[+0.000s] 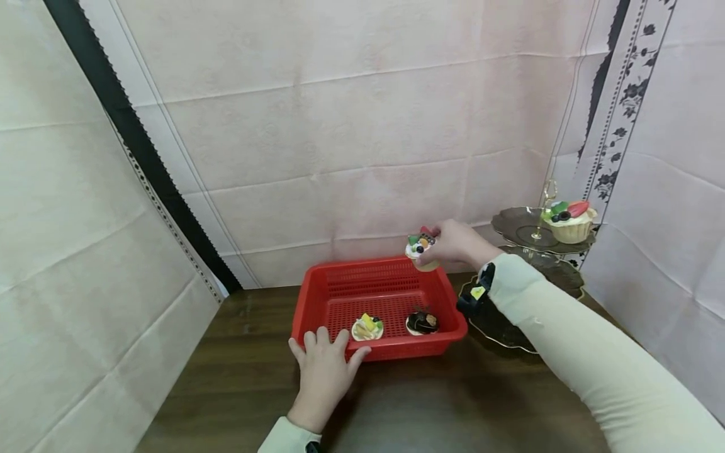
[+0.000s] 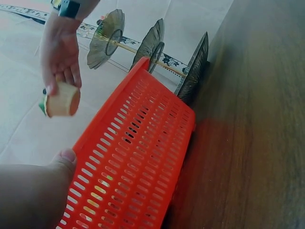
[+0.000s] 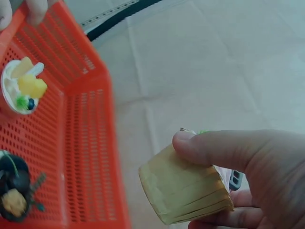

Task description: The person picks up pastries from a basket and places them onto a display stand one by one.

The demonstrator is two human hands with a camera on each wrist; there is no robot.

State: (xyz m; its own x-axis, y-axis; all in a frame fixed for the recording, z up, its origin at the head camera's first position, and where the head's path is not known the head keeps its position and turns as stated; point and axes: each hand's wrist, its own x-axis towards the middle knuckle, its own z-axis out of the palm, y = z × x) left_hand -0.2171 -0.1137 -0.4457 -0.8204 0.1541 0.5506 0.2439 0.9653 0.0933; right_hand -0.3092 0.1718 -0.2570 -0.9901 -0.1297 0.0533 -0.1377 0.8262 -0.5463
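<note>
A small fruit-topped cupcake with a pale yellow base is pinched between the thumb and fingers of my right hand. It is above the back right rim of a red plastic basket. In the right wrist view the cupcake's base faces the camera, and most of its topping is hidden. My left hand grips the basket's front rim, its fingers over the edge. Inside the basket lie a cream cupcake with yellow fruit and a dark chocolate-topped cupcake.
On the right stands a tiered stand of dark scalloped plates with a gold rod. A larger fruit cupcake sits on its top plate. Pale cloth hangs behind the brown wooden table and at both sides.
</note>
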